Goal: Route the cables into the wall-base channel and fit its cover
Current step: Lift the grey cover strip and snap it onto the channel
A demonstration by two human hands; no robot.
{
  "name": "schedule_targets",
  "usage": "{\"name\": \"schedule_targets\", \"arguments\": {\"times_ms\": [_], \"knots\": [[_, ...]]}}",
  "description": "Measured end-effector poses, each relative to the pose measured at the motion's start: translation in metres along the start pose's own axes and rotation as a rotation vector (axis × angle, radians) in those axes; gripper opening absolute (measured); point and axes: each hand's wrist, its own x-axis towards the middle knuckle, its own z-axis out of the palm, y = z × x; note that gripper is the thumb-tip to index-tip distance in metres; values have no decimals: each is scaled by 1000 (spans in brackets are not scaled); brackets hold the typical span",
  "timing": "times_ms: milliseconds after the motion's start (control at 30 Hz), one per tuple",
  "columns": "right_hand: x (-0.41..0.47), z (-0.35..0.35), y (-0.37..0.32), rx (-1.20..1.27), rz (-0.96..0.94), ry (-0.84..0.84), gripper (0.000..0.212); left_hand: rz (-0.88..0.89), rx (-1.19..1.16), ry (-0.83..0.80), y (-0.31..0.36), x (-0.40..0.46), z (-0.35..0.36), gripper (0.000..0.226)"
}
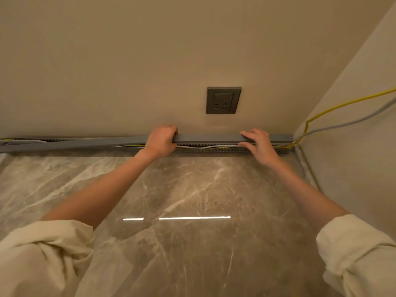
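Note:
A long grey cover strip [205, 138] lies along the base of the wall above the slotted grey channel [214, 150]. My left hand [161, 140] grips the strip near its middle, fingers curled over its top edge. My right hand [258, 144] holds it further right, fingers over the top and thumb under the front edge. Between my hands the channel is uncovered, and white and yellow cables [205, 146] lie inside it. At the right end a yellow cable [334, 108] and a grey cable [347, 124] leave the channel and rise along the side wall.
A dark grey wall socket [223, 100] sits on the back wall above the strip. The side wall [353, 86] meets the back wall at the right corner. The marble floor [192, 200] spreads in front, reflecting a ceiling light.

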Motion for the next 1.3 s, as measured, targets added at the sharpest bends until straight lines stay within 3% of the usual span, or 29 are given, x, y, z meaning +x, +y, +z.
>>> {"name": "schedule_targets", "arguments": {"times_ms": [300,633,967,1067,1200,1300], "knots": [[7,9,25,-69,-31,-53,42,207,-174,-109,45,27,32,38],[3,-25,77,-63,29,-4,38,220,-150,-129,53,40,37,31],[3,-23,69,-25,27,2,39,329,-180,-187,140,83,64,42],[-15,-21,74,55,121,226,35,353,-140,-170,151,88,76,30],[-48,-6,70,325,473,674,15,426,-56,-37,148,86,84,28],[-60,2,75,383,694,694,16,523,125,76,148,86,90,37]]}}
